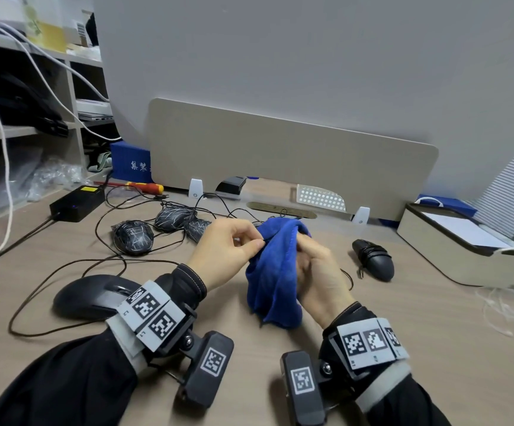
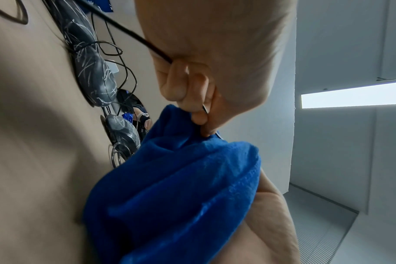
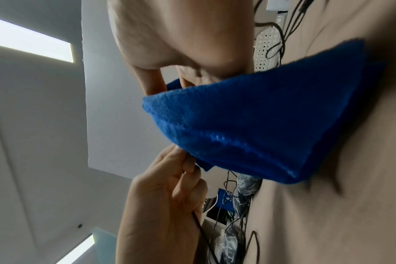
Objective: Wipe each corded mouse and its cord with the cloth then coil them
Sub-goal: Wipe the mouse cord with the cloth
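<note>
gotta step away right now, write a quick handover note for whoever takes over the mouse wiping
Left hand: pinches a thin black cord where it enters the cloth.
Right hand: holds the blue cloth, bunched round that cord, above the desk.
Mice: plain black mouse by the left wrist, cord loose on the desk; three scratch-patterned mice behind the hands in tangled cords; one black mouse to the right, its cord apparently bundled.
Done: probably the right-hand mouse; not certain.
Left: finish wiping this cord, coil it, then wipe and coil the rest.
</note>
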`<state>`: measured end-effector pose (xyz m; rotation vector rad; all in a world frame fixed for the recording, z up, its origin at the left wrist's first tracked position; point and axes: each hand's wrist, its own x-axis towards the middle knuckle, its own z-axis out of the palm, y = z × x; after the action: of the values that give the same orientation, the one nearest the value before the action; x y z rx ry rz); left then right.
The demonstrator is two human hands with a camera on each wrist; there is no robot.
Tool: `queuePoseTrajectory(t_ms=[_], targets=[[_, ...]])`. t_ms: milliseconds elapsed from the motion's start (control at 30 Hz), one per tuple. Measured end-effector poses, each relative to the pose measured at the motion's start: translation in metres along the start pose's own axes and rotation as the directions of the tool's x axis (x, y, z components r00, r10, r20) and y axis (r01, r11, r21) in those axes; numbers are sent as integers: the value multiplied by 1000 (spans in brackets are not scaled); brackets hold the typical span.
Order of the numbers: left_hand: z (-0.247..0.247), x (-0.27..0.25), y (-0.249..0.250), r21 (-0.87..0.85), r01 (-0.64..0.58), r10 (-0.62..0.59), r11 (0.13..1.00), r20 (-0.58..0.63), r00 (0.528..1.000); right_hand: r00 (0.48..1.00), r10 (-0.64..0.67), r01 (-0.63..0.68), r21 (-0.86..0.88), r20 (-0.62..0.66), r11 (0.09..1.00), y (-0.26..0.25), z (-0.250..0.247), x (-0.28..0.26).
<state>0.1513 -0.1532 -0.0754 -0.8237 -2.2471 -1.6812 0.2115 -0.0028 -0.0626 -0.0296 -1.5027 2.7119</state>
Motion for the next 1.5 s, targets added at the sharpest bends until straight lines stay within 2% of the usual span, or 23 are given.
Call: queuePoseTrajectory(t_ms=[167,233,367,467,567,633,700,800,900,1133,1233,1333,1400,1500], targets=[[2,-2,-1,59,-44,38,997,97,995,991,-73,59,-119,-116,991,8,-4,9],[3,-2,-1,56,-56,50,997,117,992,987,-64,54,-68,-148,996,4,-4,8],[3,-1,1,115,-77,61,990,142,988,982,-37,66,154,-184,986,-17,-9,3],[-1,1,1,169,-93,70,981,142,987,939,-96,185,249,-330,951,-32,-19,4],[-8,2,-3,234,-55,25,971,128,991,906,-69,186,246,-417,951,-31,-29,12],[-10,2,-4,265,-9,-32,964,149,988,916,-64,160,213,-396,964,-27,-31,14],[-8,2,-2,215,34,-74,976,182,980,942,-53,103,134,-331,986,-21,-27,14],[2,0,4,144,18,-43,989,170,984,959,-79,89,24,-272,996,-11,-16,12],[8,0,4,160,-41,17,986,149,989,960,-124,133,20,-253,991,-8,-13,11],[-4,6,-8,328,-45,10,943,108,994,972,-135,136,-7,-191,991,-22,-18,0],[-14,9,-10,351,-8,-16,936,64,998,954,-191,203,29,-229,979,-34,-29,3],[-17,9,-12,386,67,-106,920,80,991,936,-208,203,-48,-283,978,-33,-33,8],[-13,7,-10,336,115,-172,935,147,974,941,-156,160,-12,-302,987,-29,-28,9],[-1,3,-4,188,159,-193,969,179,965,948,-152,135,-78,-280,988,-17,-21,13]])
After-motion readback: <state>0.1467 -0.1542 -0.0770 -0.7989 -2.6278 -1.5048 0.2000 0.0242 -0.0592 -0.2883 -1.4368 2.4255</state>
